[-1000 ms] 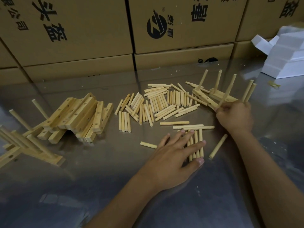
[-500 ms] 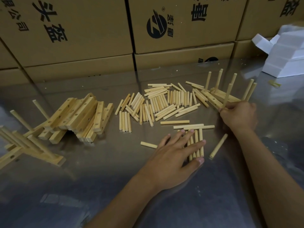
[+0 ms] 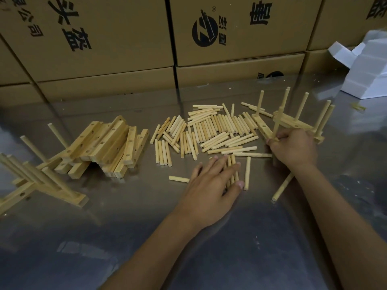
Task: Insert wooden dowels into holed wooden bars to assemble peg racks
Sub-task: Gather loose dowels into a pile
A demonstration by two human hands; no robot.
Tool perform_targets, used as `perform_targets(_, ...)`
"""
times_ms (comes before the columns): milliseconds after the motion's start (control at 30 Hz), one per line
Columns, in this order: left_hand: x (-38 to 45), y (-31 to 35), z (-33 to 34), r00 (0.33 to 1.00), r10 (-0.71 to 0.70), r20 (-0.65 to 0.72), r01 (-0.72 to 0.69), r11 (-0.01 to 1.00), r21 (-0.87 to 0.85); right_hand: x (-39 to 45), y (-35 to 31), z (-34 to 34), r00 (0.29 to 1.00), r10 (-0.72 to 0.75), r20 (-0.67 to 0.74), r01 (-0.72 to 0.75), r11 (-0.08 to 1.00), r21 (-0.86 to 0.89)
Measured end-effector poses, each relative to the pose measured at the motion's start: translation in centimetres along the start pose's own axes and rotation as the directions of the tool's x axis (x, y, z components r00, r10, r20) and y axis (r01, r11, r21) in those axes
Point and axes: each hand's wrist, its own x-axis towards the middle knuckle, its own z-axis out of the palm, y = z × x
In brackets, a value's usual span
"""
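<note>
My left hand (image 3: pixel 211 189) lies flat, fingers spread, on a few loose dowels (image 3: pixel 232 164) near the table's middle. My right hand (image 3: pixel 294 148) has its fingers curled round the foot of a dowel (image 3: pixel 277 122) that stands on the near end of a holed bar (image 3: pixel 261 127). That bar leans against a peg rack (image 3: pixel 293 122) with several upright dowels. A heap of loose dowels (image 3: pixel 209 130) lies behind my left hand. A stack of holed bars (image 3: pixel 109 143) sits at the left, with assembled racks (image 3: pixel 31 181) beyond it at the far left.
Cardboard boxes (image 3: pixel 125 49) wall off the back of the shiny metal table (image 3: pixel 125 237). White foam blocks (image 3: pixel 372 70) stand at the back right. Single dowels lie at my left hand's side (image 3: pixel 179 178) and under my right wrist (image 3: pixel 282 187).
My right hand has drawn the bar and rack slightly to the right and set the held dowel more upright. My left hand stays on the dowels, barely shifted.
</note>
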Motion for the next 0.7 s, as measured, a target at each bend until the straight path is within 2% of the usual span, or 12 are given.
perform_targets(167,3.5,0.8,-1.8,0.967,-0.066,-0.247,0.055,0.997,-0.048,-0.2,-0.2,-0.1,0.992,0.05,-0.117,-0.04,0.996,0.08)
perform_targets(267,8.8,2.0,-2.7,0.964,-0.103,-0.246,0.091,0.994,-0.058,0.1,-0.3,-0.5,0.981,0.069,-0.18,-0.039,0.985,0.166)
perform_targets(333,12.3,3.0,-2.9,0.945,-0.224,-0.24,0.177,0.963,-0.203,0.3,-0.4,-0.6,0.988,0.028,-0.15,0.01,0.969,0.246)
perform_targets(367,13.8,3.3,-2.8,0.913,-0.334,-0.234,0.241,0.905,-0.35,0.5,-0.6,-0.6,0.992,-0.001,-0.127,0.04,0.95,0.311)
perform_targets(400,15.0,3.4,-2.6,0.867,-0.462,-0.189,0.307,0.792,-0.527,0.4,-1.0,-0.5,0.995,-0.034,-0.099,0.069,0.924,0.377)
perform_targets(433,15.9,3.4,-2.4,0.818,-0.568,-0.084,0.357,0.618,-0.701,0.3,-1.4,-0.4,0.995,-0.067,-0.079,0.095,0.9,0.426)
perform_targets(467,16.4,3.4,-2.2,0.789,-0.612,0.057,0.371,0.401,-0.837,0.1,-1.9,-0.2,0.993,-0.108,-0.054,0.12,0.878,0.463)
perform_targets(500,16.6,3.2,-1.8,0.789,-0.591,0.165,0.34,0.196,-0.92,-0.1,-2.1,0.0,0.988,-0.154,-0.021,0.145,0.862,0.485)
perform_targets(533,16.4,2.9,-1.6,0.803,-0.559,0.207,0.284,0.053,-0.957,-0.4,-2.4,0.1,0.98,-0.198,0.028,0.158,0.855,0.494)
perform_targets(567,16.2,2.4,-1.5,0.81,-0.548,0.207,0.227,-0.032,-0.973,-0.6,-2.5,0.0,0.969,-0.228,0.092,0.153,0.852,0.501)
perform_targets(633,15.5,1.0,-1.6,0.797,-0.578,0.177,0.137,-0.112,-0.984,-0.4,-2.3,-0.2,0.961,-0.196,0.194,0.061,0.837,0.545)
perform_targets(700,14.6,-0.6,-2.0,0.773,-0.615,0.156,0.074,-0.156,-0.985,0.5,-2.1,0.1,0.988,-0.049,0.149,-0.046,0.82,0.57)
